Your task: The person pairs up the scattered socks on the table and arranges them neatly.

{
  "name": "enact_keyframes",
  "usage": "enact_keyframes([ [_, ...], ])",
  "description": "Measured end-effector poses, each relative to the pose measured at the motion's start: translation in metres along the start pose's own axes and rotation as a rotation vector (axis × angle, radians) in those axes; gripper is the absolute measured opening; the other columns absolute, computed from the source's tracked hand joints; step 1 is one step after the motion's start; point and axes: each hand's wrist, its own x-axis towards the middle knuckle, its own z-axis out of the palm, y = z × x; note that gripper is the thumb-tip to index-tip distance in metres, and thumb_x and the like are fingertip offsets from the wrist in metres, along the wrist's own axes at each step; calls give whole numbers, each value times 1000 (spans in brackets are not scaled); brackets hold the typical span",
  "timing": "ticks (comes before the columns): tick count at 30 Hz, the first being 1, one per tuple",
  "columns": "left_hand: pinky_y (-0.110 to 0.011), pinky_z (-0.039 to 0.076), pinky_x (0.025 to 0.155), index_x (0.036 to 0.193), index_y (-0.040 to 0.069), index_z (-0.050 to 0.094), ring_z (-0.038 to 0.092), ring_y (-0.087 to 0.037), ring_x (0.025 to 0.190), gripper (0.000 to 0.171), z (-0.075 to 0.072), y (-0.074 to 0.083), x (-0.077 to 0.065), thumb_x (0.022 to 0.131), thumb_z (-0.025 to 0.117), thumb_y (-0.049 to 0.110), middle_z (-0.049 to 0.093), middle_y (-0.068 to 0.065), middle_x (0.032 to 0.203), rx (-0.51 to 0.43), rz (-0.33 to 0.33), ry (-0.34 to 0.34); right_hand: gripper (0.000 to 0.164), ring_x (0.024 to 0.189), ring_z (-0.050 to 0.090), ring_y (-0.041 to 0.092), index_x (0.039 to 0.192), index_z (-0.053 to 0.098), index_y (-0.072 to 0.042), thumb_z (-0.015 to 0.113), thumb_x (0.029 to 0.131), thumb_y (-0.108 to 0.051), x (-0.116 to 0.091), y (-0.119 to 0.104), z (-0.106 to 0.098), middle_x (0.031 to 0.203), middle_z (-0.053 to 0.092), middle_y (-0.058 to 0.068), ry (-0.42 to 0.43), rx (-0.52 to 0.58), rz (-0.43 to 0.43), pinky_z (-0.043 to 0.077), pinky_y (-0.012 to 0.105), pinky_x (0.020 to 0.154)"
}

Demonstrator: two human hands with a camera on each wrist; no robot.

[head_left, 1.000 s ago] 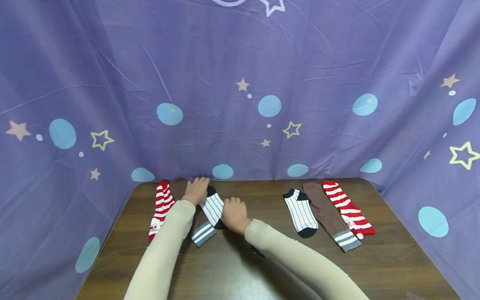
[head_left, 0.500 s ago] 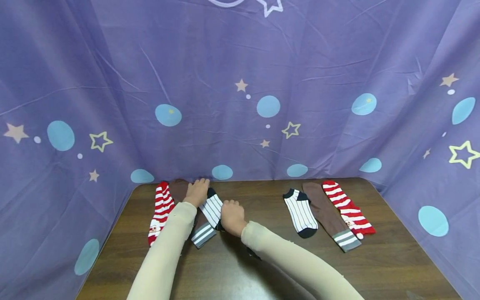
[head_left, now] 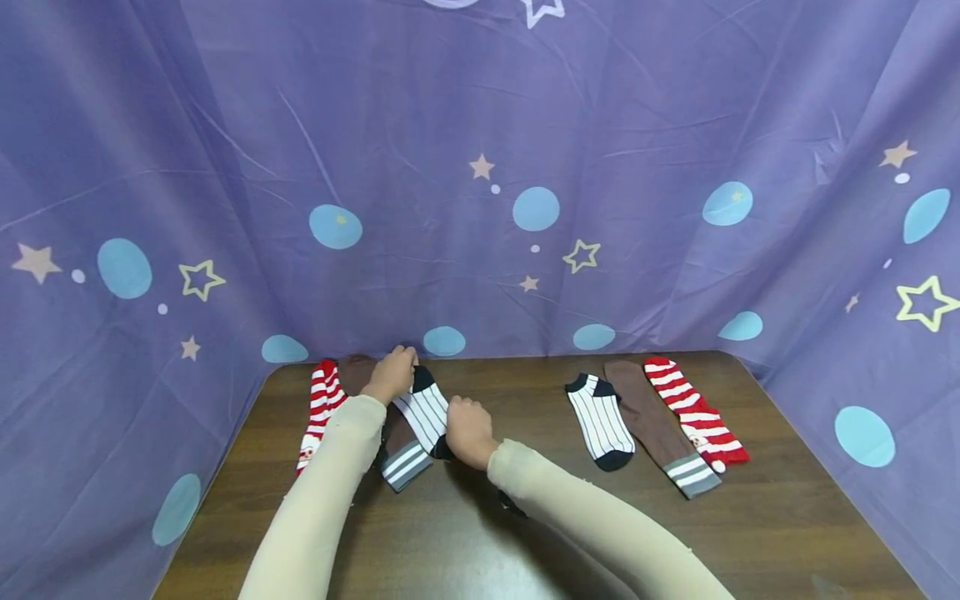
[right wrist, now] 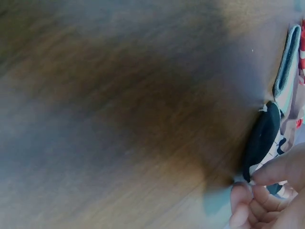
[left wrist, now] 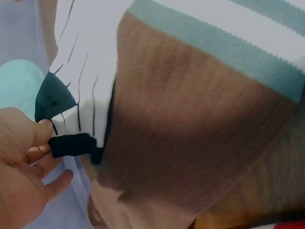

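Note:
A white ankle sock (head_left: 422, 417) with thin black stripes and black heel, toe and cuff lies over part of a long brown sock (head_left: 407, 467) with a grey-and-white banded top. My left hand (head_left: 390, 377) pinches the ankle sock at its cuff end, thumb (left wrist: 42, 132) beside the black heel in the left wrist view. At the toe end, my right hand (head_left: 470, 432) pinches the sock's edge; in the right wrist view the thumb (right wrist: 276, 171) meets the fingers at the black toe (right wrist: 263, 138). A red-and-white striped sock (head_left: 322, 400) lies to the left, partly behind my left forearm.
On the right side of the wooden table (head_left: 420, 542) lie a matching white striped ankle sock (head_left: 602, 425), a brown sock (head_left: 652, 417) and a red-and-white striped sock (head_left: 693, 412), side by side. A purple patterned curtain (head_left: 450, 208) hangs along the back and sides.
My left hand's fingers, more spread over the cuff before, have drawn together, and more of the black heel shows. The right hand stays at the toe end. The other socks lie as before.

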Motion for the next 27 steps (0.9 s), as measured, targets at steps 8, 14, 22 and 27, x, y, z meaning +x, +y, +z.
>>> enact_keyframes([
  [8, -50, 52, 86, 104, -3, 59, 62, -34, 96, 9, -24, 7, -9, 101, 52, 3, 63, -20, 101, -122, 14, 4, 13, 67, 71, 29, 81, 55, -4, 60, 92, -1, 3, 19, -14, 72, 69, 14, 72, 196, -129, 57, 42, 54],
  [14, -42, 54, 79, 97, -6, 64, 65, -32, 85, 7, -35, 5, -10, 94, 61, 0, 68, -20, 89, -264, 68, 69, 11, 62, 61, 17, 78, 66, -1, 68, 89, 1, 13, 39, -34, 72, 69, 8, 8, 416, -92, 51, 31, 55],
  [22, -20, 46, 71, 107, -13, 66, 58, -10, 79, 18, -51, 2, -9, 95, 64, 1, 71, -18, 93, -612, -31, 1, 9, 50, 53, 7, 87, 76, 5, 73, 89, -3, 33, 73, -67, 61, 63, 3, -243, 818, 122, 56, 25, 53],
  [27, -33, 57, 87, 119, -11, 64, 63, -14, 90, 30, -60, 6, -8, 98, 65, 10, 72, -16, 106, -738, -126, -54, 18, 70, 56, 9, 105, 74, 6, 71, 94, -8, 46, 96, -85, 83, 67, -1, -409, 1006, 235, 58, 30, 73],
])
